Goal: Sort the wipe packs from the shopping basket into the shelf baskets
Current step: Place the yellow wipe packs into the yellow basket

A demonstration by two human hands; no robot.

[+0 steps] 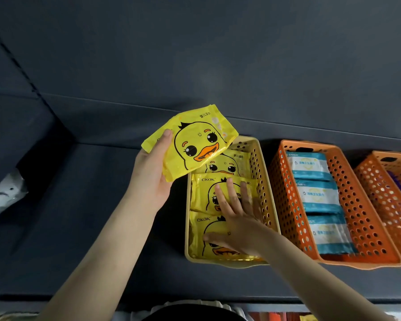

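My left hand (152,172) grips a yellow duck-print wipe pack (190,141) and holds it tilted above the far left corner of a yellow perforated shelf basket (256,163). Three more yellow duck packs (203,193) lie in a row inside that basket. My right hand (236,216) rests flat on the two nearer packs, fingers spread, holding nothing. To the right stands an orange basket (285,200) with three blue-and-white wipe packs (317,195) in a row.
A second orange basket (384,195) is cut off at the right edge, with something purple inside. The baskets stand on a dark shelf board (90,228) under another dark shelf. A grey object (2,193) sits at the far left. Colourful items show at the bottom edge.
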